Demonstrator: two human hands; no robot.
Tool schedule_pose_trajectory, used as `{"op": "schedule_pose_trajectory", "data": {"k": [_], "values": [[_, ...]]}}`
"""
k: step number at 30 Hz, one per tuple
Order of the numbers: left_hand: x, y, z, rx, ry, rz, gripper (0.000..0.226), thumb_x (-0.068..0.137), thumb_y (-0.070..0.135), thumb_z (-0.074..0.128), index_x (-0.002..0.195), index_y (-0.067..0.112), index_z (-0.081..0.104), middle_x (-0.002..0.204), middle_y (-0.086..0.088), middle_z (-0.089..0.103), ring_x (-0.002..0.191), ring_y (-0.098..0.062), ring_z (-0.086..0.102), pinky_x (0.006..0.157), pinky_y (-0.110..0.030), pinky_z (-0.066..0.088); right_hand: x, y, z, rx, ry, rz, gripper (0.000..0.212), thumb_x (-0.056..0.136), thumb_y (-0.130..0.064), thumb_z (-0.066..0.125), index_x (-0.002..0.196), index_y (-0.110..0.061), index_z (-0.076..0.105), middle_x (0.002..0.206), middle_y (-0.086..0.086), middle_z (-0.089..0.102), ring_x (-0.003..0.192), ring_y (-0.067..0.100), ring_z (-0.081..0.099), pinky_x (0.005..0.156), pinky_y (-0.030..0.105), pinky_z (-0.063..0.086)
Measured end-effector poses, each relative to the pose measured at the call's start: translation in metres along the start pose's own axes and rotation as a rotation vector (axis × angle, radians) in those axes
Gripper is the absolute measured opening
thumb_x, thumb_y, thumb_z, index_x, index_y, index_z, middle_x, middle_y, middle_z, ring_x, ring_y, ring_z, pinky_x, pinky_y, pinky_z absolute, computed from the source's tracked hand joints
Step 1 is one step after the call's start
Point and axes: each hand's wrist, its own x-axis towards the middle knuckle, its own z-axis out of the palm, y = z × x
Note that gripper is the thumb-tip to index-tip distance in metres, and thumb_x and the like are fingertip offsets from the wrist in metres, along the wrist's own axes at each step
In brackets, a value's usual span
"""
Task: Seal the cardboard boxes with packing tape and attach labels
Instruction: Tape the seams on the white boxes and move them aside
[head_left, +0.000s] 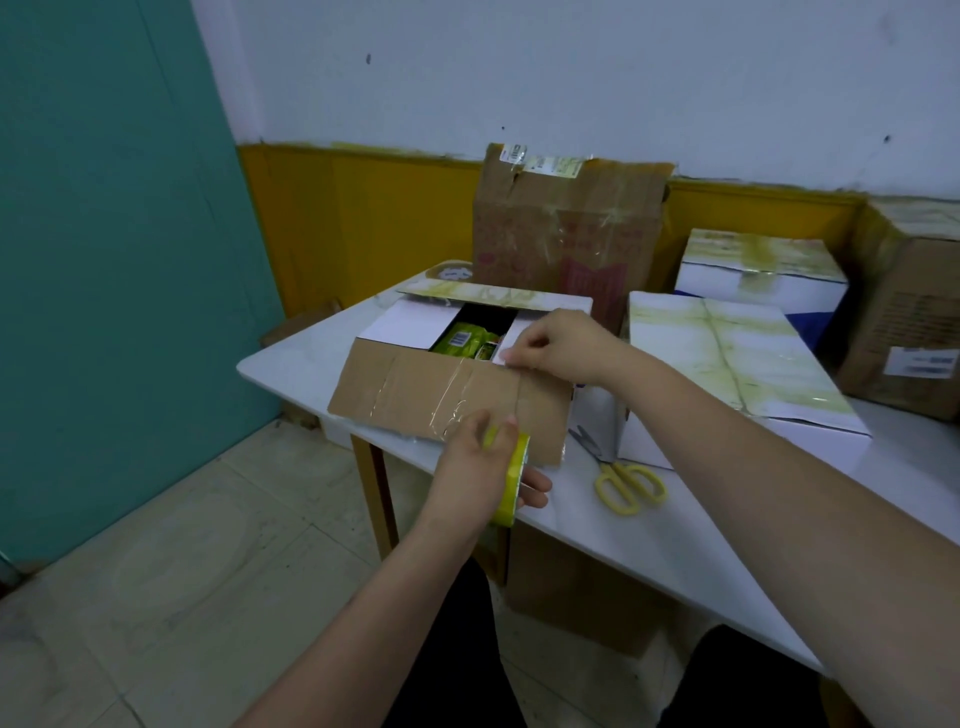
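Note:
An open cardboard box sits at the near left corner of the white table. Its brown front flap hangs toward me, and green packets show inside. My left hand grips a yellow roll of clear packing tape in front of the flap's lower edge. A shiny strip of tape runs from the roll up across the flap. My right hand pinches the tape's far end at the flap's top edge, by the box opening.
Yellow-handled scissors lie on the table right of the roll. A taped white box stands just right of the open one, another white box behind it, a tall brown box at the back, a labelled brown box far right.

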Motion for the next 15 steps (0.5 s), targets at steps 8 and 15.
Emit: {"op": "schedule_pose_trajectory", "data": {"k": [8,15], "values": [[0.0,0.006,-0.004,-0.013,0.061,-0.086,0.033,0.103,0.026,0.054,0.111,-0.006,0.056,0.054,-0.016,0.065,0.04,-0.019,0.063,0.039,-0.022,0.05,-0.002,0.003,0.021,-0.066,0.055,0.018,0.018,0.089,-0.03,0.074,0.097,-0.015,0.079,0.099,-0.001,0.075,0.083,0.005,0.059,0.075,0.026,0.049],[0.0,0.001,-0.01,-0.025,0.003,-0.226,0.03,0.101,0.028,0.054,0.09,0.001,0.051,0.055,-0.018,0.067,0.039,-0.019,0.062,0.041,-0.022,0.051,0.0,0.006,0.018,-0.024,0.02,0.047,0.015,0.087,-0.033,0.076,0.093,-0.02,0.079,0.083,-0.011,0.066,0.08,0.002,0.058,0.071,0.021,0.044]]}}
